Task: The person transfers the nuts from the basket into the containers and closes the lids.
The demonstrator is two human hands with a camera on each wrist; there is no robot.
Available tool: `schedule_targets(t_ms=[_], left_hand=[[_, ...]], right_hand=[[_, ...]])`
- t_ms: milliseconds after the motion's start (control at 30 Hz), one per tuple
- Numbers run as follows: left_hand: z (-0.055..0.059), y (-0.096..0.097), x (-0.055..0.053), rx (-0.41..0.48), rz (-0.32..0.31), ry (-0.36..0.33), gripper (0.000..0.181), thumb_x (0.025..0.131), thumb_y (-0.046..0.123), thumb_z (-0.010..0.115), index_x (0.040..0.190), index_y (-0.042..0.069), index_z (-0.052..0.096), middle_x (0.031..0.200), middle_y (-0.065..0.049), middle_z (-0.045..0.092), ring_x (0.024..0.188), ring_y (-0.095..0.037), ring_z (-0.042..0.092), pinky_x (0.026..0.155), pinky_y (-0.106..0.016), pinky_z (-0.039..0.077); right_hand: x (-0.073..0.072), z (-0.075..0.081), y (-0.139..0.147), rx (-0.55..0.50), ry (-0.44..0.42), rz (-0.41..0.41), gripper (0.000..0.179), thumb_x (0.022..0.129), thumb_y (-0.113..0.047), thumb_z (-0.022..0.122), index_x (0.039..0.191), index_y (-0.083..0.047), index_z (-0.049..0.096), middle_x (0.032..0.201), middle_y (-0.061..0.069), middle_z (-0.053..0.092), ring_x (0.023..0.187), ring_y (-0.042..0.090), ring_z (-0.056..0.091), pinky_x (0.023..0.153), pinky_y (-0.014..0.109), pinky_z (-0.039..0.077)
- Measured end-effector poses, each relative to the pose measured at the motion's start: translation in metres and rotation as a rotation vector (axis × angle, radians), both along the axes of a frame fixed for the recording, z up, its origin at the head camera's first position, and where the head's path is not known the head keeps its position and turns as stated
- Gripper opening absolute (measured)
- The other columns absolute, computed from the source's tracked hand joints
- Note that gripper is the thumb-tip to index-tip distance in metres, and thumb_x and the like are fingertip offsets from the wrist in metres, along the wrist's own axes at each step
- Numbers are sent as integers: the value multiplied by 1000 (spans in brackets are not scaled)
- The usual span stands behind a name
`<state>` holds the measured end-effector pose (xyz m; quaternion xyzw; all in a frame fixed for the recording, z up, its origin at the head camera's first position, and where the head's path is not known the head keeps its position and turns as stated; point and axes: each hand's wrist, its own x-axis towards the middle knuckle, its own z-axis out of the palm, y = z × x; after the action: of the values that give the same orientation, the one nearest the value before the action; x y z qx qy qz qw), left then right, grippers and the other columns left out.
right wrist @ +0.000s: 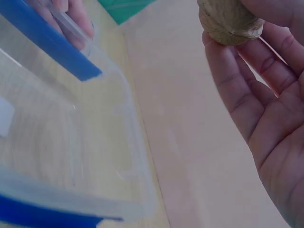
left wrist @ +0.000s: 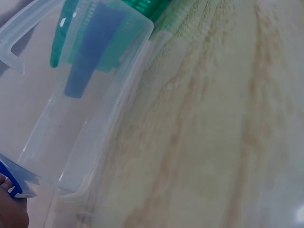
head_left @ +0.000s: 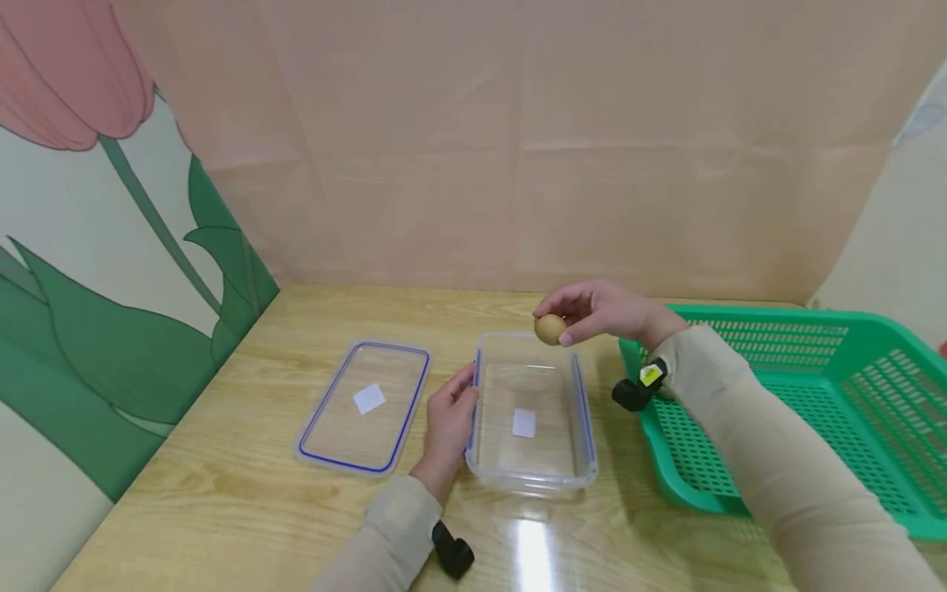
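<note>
My right hand (head_left: 602, 311) pinches a walnut (head_left: 549, 330) between thumb and fingers, above the far end of a clear plastic food container (head_left: 588, 427). In the right wrist view the walnut (right wrist: 230, 21) shows its ridged tan shell at the fingertips. The container stands without its lid, blue clips along its sides, a small white square on its bottom. My left hand (head_left: 448, 421) holds the container's left side, its fingers partly hidden by the wall and clip. In the left wrist view only a bit of that hand (left wrist: 13, 209) appears beside a blue clip.
The clear lid (head_left: 333, 411) with a blue seal and a white square lies flat on the wooden table (head_left: 207, 493), left of the container. A large green plastic basket (head_left: 795, 390) stands at the right, partly covered by my right arm. A pinkish sheet hangs behind the table.
</note>
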<state>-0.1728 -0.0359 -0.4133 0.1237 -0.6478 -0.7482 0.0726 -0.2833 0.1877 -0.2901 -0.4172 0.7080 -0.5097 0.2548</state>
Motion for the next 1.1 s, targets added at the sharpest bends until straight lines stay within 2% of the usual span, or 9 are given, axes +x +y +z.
schedule_targets(t_ms=[167, 433, 667, 833, 1100], left_hand=[[-3, 2, -3, 2, 7, 21, 36, 85, 4, 53, 120, 11, 62, 122, -14, 61, 105, -29, 58, 88, -38, 52], [-4, 2, -5, 5, 1, 30, 36, 86, 4, 53, 121, 9, 61, 123, -15, 60, 108, -29, 58, 90, -38, 51], [-5, 3, -7, -38, 14, 46, 36, 85, 6, 54, 119, 9, 62, 121, -14, 61, 109, -29, 58, 89, -31, 51], [-5, 5, -7, -52, 23, 56, 35, 85, 5, 54, 119, 9, 63, 119, -13, 63, 108, -27, 58, 89, -30, 51], [-3, 8, -8, -86, 34, 70, 36, 85, 4, 53, 120, 8, 62, 121, -10, 62, 110, -22, 58, 92, -32, 49]], right_hand=[[-2, -4, -13, 1, 8, 83, 37, 80, 0, 67, 115, -8, 61, 104, -4, 66, 86, 12, 61, 77, 25, 54], [-4, -14, -30, 77, -27, 110, 46, 79, -3, 69, 120, 11, 52, 107, -3, 65, 94, 13, 61, 82, 28, 53], [-3, -23, -44, 135, -5, 138, 47, 77, -6, 71, 119, 9, 55, 109, 2, 66, 98, 16, 60, 84, 30, 53], [-4, -32, -51, 215, -32, 165, 48, 75, -8, 74, 117, 7, 58, 112, 9, 65, 100, 16, 60, 86, 30, 52], [-11, -45, -60, 356, -67, 231, 44, 72, -4, 75, 112, 7, 60, 104, 6, 67, 94, 13, 60, 85, 32, 52]])
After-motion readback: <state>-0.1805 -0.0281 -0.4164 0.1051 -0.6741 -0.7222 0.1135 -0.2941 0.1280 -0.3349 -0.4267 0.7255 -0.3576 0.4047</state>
